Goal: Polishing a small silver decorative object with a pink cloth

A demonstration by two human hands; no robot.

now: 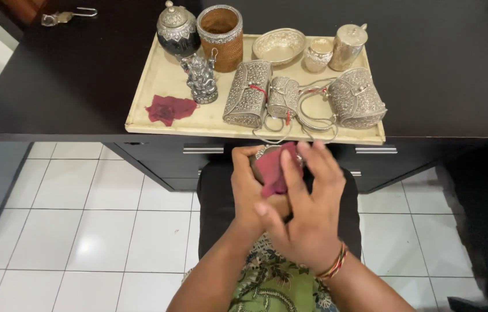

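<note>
My left hand (251, 188) grips a small silver-rimmed object (262, 153) in front of the desk, mostly hidden by fingers. My right hand (307, 208) presses a dark red cloth (273, 169) against that object. Both hands are held over my lap, just below the front edge of a cream tray (157, 81). On the tray lie silver filigree purses (248, 92), a rounded silver purse (358, 98), and a small silver figurine (200, 79).
The tray also carries a second red cloth (169, 108), a lidded dark pot (178, 30), a brown silver-rimmed cup (221, 36), a silver bowl (279, 45) and a silver jar (348, 45). It sits on a dark desk (71, 75) with drawers; white floor tiles lie below.
</note>
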